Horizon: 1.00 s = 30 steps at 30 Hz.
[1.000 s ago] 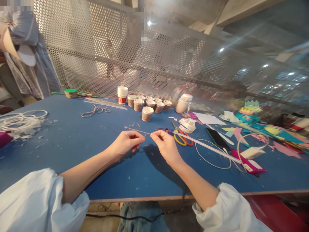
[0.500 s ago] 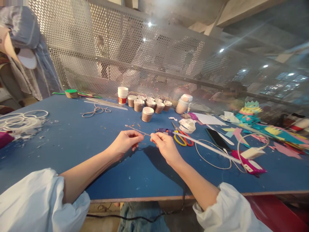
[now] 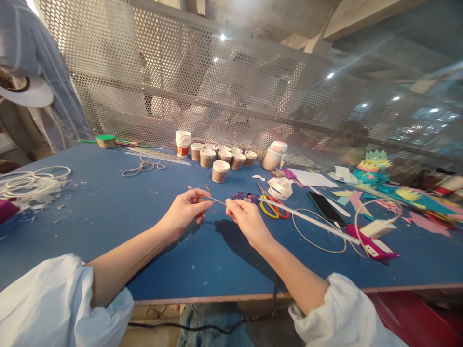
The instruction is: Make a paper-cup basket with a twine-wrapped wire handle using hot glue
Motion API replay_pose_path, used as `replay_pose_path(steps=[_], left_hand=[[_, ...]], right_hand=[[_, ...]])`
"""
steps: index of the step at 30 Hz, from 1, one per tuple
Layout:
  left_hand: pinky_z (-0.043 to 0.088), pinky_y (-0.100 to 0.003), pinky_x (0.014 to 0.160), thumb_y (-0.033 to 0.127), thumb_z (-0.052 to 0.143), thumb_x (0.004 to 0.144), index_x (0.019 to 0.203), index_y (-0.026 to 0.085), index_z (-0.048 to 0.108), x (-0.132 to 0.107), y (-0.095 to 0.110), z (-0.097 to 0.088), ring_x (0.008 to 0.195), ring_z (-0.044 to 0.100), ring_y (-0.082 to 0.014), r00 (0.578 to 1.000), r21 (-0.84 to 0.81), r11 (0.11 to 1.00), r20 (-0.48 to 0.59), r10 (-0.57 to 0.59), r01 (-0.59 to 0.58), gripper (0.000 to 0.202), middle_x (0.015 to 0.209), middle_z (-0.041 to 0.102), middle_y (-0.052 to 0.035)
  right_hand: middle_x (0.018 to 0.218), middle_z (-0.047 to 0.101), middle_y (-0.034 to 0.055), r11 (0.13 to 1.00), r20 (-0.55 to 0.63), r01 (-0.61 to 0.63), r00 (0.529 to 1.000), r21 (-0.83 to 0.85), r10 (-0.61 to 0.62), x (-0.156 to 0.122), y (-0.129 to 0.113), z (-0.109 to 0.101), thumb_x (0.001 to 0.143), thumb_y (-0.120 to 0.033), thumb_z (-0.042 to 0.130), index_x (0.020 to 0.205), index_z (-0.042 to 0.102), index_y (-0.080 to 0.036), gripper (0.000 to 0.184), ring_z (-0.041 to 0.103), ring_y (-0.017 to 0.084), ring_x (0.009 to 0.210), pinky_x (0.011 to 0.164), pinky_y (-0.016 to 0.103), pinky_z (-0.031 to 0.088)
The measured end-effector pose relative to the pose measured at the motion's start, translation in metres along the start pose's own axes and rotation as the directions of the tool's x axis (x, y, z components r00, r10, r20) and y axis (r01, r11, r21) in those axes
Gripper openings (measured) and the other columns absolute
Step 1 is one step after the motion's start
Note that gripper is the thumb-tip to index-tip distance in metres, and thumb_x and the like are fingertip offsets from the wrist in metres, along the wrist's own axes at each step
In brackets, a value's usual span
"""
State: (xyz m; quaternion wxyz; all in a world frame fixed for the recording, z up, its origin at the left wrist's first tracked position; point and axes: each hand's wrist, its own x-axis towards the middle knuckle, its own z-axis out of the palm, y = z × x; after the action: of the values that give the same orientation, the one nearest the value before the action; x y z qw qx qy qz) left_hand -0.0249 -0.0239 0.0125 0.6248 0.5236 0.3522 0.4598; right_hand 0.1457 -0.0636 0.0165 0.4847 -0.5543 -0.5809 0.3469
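A thin brown strand, like twine (image 3: 218, 200), is stretched between my hands above the blue table. My right hand (image 3: 248, 219) pinches its end between thumb and forefinger. My left hand (image 3: 186, 212) has its fingers bent along the other part, the forefinger reaching over it; part of the strand is hidden by the fingers. Just beyond my right hand lies a dark blue glue gun (image 3: 249, 196) with a long clear glue stick (image 3: 307, 217) leading right. Beside it are scissors (image 3: 269, 206) with yellow and red handles. A brown-wrapped paper cup (image 3: 220, 172) stands ahead of my hands.
Several wrapped cups (image 3: 207, 158) and a stack of paper cups (image 3: 183, 143) stand behind. A roll of white tape (image 3: 280, 188), a phone (image 3: 325, 207) and paper scraps (image 3: 356, 202) lie right. White cord coils (image 3: 36, 183) lie left. A person (image 3: 39, 72) stands far left.
My left hand's fingers have lifted and reached over the strand, covering the part that stuck out past them. My right hand has hardly moved. The person at far left has leaned lower.
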Motion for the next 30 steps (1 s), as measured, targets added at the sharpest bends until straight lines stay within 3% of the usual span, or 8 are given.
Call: replay_pose_path(steps=[8, 16, 20, 23, 30], left_hand=[[0.037, -0.019, 0.04, 0.028, 0.077, 0.065, 0.095, 0.018, 0.051, 0.0017, -0.0026, -0.0014, 0.043, 0.048, -0.0067, 1.0, -0.005, 1.0, -0.015, 0.022, -0.022, 0.042, 0.059, 0.055, 0.0072], [0.038, -0.019, 0.043, 0.027, 0.076, 0.061, 0.086, 0.011, 0.064, -0.0007, 0.0027, -0.0003, 0.051, 0.049, -0.0072, 1.0, -0.016, 1.0, -0.027, 0.009, -0.01, 0.032, 0.062, 0.055, 0.0029], [0.038, -0.02, 0.044, 0.027, 0.075, 0.063, 0.086, 0.01, 0.065, 0.0008, 0.0022, -0.0014, 0.048, 0.048, -0.0072, 0.999, 0.012, 1.0, -0.044, 0.013, -0.012, 0.03, 0.06, 0.056, 0.0024], [0.038, -0.021, 0.044, 0.028, 0.076, 0.063, 0.086, 0.011, 0.064, 0.0017, 0.0017, -0.0021, 0.045, 0.046, -0.007, 0.999, 0.031, 0.999, -0.045, 0.022, -0.02, 0.031, 0.055, 0.054, 0.0039], [0.037, -0.02, 0.044, 0.03, 0.076, 0.064, 0.087, 0.012, 0.064, 0.0014, 0.0005, -0.0029, 0.043, 0.045, -0.0059, 0.999, 0.056, 0.998, -0.034, 0.026, -0.024, 0.031, 0.055, 0.054, 0.0049]], right_hand=[[0.049, 0.034, -0.0047, 1.0, -0.007, -0.013, 1.0, 0.008, 0.013, 0.0007, 0.0, -0.0001, 0.08, -0.057, 0.054, 0.054, 0.049, -0.02, 0.046, 0.028, 0.01, 0.048, 0.046, 0.026, 0.02], [0.048, 0.035, -0.0058, 0.996, 0.036, -0.092, 0.995, 0.016, 0.091, 0.002, -0.0015, -0.0014, 0.078, -0.059, 0.054, 0.054, 0.051, -0.019, 0.047, 0.026, 0.008, 0.046, 0.047, 0.026, 0.019], [0.051, 0.036, -0.0072, 0.994, 0.086, -0.113, 0.99, 0.009, 0.112, -0.0008, -0.005, -0.0031, 0.078, -0.056, 0.056, 0.07, 0.059, -0.017, 0.04, 0.026, 0.008, 0.047, 0.047, 0.025, 0.019], [0.053, 0.042, -0.0088, 0.992, 0.089, -0.117, 0.99, 0.041, 0.113, -0.0029, -0.0086, -0.003, 0.073, -0.048, 0.065, 0.083, 0.057, -0.019, 0.032, 0.028, 0.007, 0.047, 0.047, 0.024, 0.019], [0.052, 0.04, -0.0085, 0.995, 0.041, -0.085, 0.996, 0.054, 0.083, -0.0011, -0.0087, -0.0011, 0.072, -0.044, 0.065, 0.074, 0.054, -0.019, 0.027, 0.028, 0.007, 0.047, 0.048, 0.024, 0.02]])
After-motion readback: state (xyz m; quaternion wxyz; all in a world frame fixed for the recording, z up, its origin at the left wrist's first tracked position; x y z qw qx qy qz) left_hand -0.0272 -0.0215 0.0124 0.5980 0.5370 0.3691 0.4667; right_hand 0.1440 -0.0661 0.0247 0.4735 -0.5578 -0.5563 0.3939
